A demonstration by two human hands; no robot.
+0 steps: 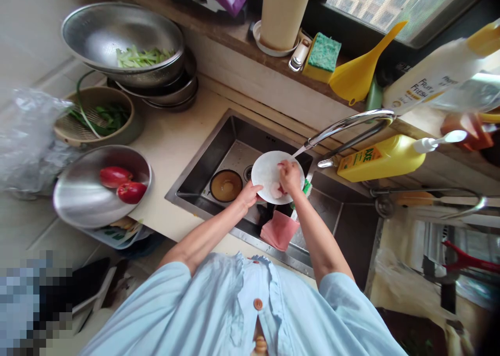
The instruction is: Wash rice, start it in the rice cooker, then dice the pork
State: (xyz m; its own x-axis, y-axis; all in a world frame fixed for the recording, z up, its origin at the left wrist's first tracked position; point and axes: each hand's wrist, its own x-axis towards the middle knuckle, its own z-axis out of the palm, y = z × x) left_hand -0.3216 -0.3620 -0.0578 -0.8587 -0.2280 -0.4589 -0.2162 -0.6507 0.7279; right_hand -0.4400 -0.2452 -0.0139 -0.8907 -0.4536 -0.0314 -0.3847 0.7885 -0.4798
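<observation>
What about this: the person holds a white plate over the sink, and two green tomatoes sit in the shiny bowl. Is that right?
Not quite: the head view shows the tomatoes in the shiny bowl are red, not green. The white plate is held over the sink.

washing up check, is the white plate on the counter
No, the left hand holds the white plate over the sink, right hand on it.
</observation>
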